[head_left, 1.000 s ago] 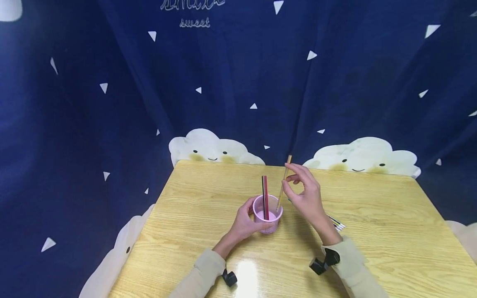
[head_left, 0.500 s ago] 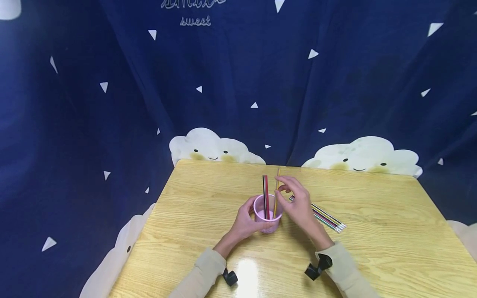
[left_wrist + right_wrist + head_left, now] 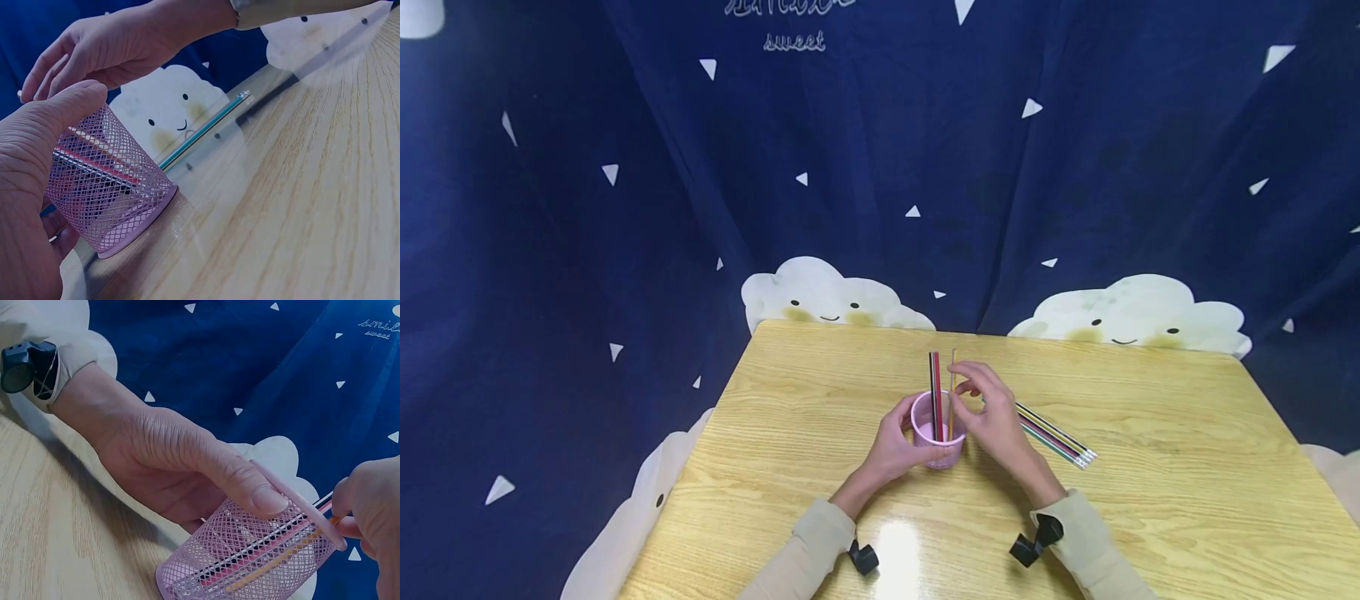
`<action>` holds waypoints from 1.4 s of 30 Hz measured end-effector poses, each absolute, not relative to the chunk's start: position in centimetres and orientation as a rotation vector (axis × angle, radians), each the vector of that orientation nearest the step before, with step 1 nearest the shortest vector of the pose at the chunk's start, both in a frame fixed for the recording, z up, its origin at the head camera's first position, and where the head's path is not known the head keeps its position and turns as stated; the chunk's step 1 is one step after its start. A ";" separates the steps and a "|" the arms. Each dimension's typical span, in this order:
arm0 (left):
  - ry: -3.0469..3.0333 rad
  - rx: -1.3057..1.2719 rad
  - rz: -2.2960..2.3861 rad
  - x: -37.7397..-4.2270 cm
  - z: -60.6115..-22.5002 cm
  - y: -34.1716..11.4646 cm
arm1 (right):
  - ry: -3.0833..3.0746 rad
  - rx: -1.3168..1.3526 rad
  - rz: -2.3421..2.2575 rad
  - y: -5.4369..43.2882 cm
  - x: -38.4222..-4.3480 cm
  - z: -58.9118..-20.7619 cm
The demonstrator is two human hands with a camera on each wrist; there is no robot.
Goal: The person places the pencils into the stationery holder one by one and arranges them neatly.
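Note:
My left hand (image 3: pixel 898 446) grips a pink mesh pencil cup (image 3: pixel 119 187) from its left side, the thumb near the rim. A black pencil (image 3: pixel 932 392) and a red pencil (image 3: pixel 938 396) lean together inside the cup. Between thumb and fingers, my right hand (image 3: pixel 992 417) pinches a yellow pencil (image 3: pixel 952 382), whose lower part is down in the cup beside the other two. Through the mesh in the right wrist view, the yellow pencil (image 3: pixel 269 565) slants next to the red one. The right fingertips stand close to the cup's rim.
Several striped pencils (image 3: pixel 1056 435) lie side by side on the wooden table (image 3: pixel 1150 467), right of the cup and partly behind the right hand. A dark blue curtain (image 3: pixel 880 150) with white triangles and clouds hangs behind the table's far edge.
My right hand has moved left and down, bringing the yellow pencil from a slant at the cup's right rim to nearly upright and deeper inside. The left hand has stayed on the cup.

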State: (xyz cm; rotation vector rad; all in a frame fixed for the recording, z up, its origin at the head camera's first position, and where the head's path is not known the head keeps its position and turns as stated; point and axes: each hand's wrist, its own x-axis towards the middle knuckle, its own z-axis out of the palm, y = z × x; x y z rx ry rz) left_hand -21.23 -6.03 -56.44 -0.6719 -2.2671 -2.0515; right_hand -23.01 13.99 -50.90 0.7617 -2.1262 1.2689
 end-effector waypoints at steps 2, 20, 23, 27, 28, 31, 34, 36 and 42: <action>-2.267 -0.673 -2.062 -21.2 -56.4 -6.1 | -2.148 0.768 1.275 14.0 -23.0 -51.0; -2.256 -0.680 -2.087 -21.1 -56.5 -6.0 | -2.283 0.747 1.169 13.8 -22.9 -51.2; -2.257 -0.676 -2.084 -21.1 -56.5 -5.9 | -2.320 0.755 1.161 13.8 -22.7 -51.2; -2.261 -0.662 -2.084 -21.1 -56.5 -5.9 | -2.328 0.780 1.158 13.9 -22.6 -51.2; -2.260 -0.660 -2.084 -21.2 -56.5 -5.9 | -2.326 0.785 1.160 14.0 -22.6 -51.2; -2.246 -0.667 -2.086 -21.2 -56.5 -5.9 | -2.318 0.782 1.163 14.4 -22.4 -51.3; -2.253 -0.671 -2.078 -21.2 -56.5 -5.9 | -2.308 0.757 1.183 14.9 -22.3 -51.2; -2.263 -0.669 -2.073 -21.2 -56.5 -5.9 | -2.299 0.739 1.194 15.2 -22.2 -51.2; -2.255 -0.659 -2.076 -21.3 -56.5 -6.0 | -2.288 0.719 1.183 16.4 -21.9 -51.5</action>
